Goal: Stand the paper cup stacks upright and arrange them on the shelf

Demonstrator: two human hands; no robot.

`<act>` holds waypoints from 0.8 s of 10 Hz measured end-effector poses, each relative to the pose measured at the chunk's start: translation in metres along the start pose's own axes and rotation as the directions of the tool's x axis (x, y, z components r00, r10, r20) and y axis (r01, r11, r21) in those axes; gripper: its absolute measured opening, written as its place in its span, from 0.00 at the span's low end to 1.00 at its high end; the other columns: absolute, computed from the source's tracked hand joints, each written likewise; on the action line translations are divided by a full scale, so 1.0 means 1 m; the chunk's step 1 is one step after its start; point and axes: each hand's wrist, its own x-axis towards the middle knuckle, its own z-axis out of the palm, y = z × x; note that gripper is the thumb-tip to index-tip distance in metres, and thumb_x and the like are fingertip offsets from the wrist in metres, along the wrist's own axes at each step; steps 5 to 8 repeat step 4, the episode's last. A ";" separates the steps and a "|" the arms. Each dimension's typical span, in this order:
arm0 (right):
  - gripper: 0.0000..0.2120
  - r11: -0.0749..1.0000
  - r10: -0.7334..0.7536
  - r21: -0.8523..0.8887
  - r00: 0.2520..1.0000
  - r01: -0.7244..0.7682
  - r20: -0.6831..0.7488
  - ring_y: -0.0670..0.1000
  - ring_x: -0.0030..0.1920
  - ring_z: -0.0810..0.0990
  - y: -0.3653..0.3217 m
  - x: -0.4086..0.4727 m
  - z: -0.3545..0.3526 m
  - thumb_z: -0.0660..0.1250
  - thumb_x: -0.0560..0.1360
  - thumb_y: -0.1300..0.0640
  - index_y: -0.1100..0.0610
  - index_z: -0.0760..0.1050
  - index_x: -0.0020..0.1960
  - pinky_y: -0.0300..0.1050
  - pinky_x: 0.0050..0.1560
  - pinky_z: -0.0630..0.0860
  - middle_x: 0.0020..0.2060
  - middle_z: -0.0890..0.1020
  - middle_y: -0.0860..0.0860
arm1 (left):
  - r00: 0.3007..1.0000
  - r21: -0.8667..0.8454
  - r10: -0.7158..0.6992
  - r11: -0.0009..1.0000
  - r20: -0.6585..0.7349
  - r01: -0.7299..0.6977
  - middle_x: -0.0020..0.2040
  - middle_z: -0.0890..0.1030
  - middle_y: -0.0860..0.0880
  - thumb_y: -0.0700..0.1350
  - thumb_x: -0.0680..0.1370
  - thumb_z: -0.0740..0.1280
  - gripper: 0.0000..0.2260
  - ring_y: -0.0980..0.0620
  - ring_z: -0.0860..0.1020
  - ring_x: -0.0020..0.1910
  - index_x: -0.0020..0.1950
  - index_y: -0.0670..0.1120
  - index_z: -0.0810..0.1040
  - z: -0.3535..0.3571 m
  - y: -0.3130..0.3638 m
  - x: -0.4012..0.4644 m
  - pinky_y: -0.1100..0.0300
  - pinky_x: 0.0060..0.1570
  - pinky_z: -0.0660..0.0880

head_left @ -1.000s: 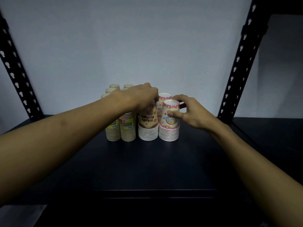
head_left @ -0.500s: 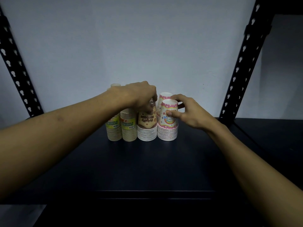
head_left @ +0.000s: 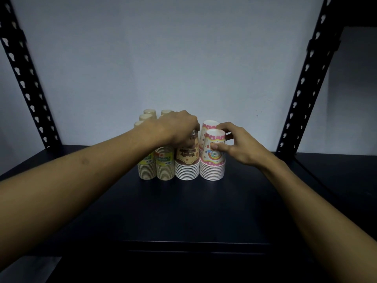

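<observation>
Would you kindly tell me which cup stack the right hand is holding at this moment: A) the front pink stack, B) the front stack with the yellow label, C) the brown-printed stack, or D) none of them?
A: the right hand pinches the front pink stack between thumb and fingers, while the left hand is on the brown-printed stack.

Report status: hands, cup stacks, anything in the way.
Left hand grips brown cup stack from above. Right hand pinches front pink cup stack. All visible stacks upright on shelf. No obstruction seen.
</observation>
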 end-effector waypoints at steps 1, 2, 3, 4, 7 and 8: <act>0.25 1.000 0.015 0.004 1.000 -0.015 -0.001 0.51 0.60 0.79 -0.002 -0.001 0.001 0.75 0.76 0.54 0.55 0.71 0.70 0.43 0.54 0.76 0.65 0.79 0.51 | 1.000 0.017 0.004 1.000 -0.004 -0.004 0.64 0.81 0.45 0.55 0.76 0.71 0.24 0.43 0.77 0.63 0.71 0.49 0.76 -0.002 0.002 -0.002 0.50 0.53 0.74; 0.24 1.000 0.021 -0.018 1.000 -0.021 0.000 0.50 0.59 0.78 -0.007 -0.005 0.001 0.74 0.77 0.54 0.55 0.70 0.70 0.41 0.52 0.74 0.65 0.78 0.51 | 1.000 0.055 0.013 0.998 -0.006 -0.012 0.65 0.80 0.46 0.55 0.77 0.69 0.24 0.44 0.77 0.64 0.72 0.49 0.75 -0.003 0.004 -0.006 0.49 0.56 0.74; 0.24 0.999 0.023 -0.030 1.000 -0.023 -0.004 0.48 0.57 0.77 -0.008 -0.004 0.001 0.73 0.77 0.54 0.55 0.70 0.71 0.40 0.51 0.73 0.65 0.78 0.51 | 1.000 0.106 0.019 0.994 0.001 -0.019 0.67 0.78 0.46 0.55 0.78 0.68 0.24 0.44 0.76 0.65 0.73 0.49 0.73 -0.001 0.004 -0.006 0.48 0.59 0.72; 0.27 0.999 0.027 -0.039 1.000 -0.027 0.007 0.50 0.60 0.78 -0.012 -0.009 0.003 0.73 0.77 0.53 0.54 0.68 0.72 0.41 0.53 0.74 0.67 0.77 0.53 | 1.000 0.105 0.012 0.994 -0.019 -0.010 0.67 0.78 0.45 0.55 0.79 0.67 0.24 0.43 0.75 0.65 0.73 0.49 0.72 -0.001 0.005 -0.008 0.47 0.61 0.70; 0.27 0.999 0.027 -0.039 1.000 -0.027 0.007 0.50 0.60 0.78 -0.012 -0.009 0.003 0.73 0.77 0.53 0.54 0.68 0.72 0.41 0.53 0.74 0.67 0.77 0.53 | 1.000 0.105 0.012 0.994 -0.019 -0.010 0.67 0.78 0.45 0.55 0.79 0.67 0.24 0.43 0.75 0.65 0.73 0.49 0.72 -0.001 0.005 -0.008 0.47 0.61 0.70; 0.27 0.999 0.027 -0.039 1.000 -0.027 0.007 0.50 0.60 0.78 -0.012 -0.009 0.003 0.73 0.77 0.53 0.54 0.68 0.72 0.41 0.53 0.74 0.67 0.77 0.53 | 1.000 0.105 0.012 0.994 -0.019 -0.010 0.67 0.78 0.45 0.55 0.79 0.67 0.24 0.43 0.75 0.65 0.73 0.49 0.72 -0.001 0.005 -0.008 0.47 0.61 0.70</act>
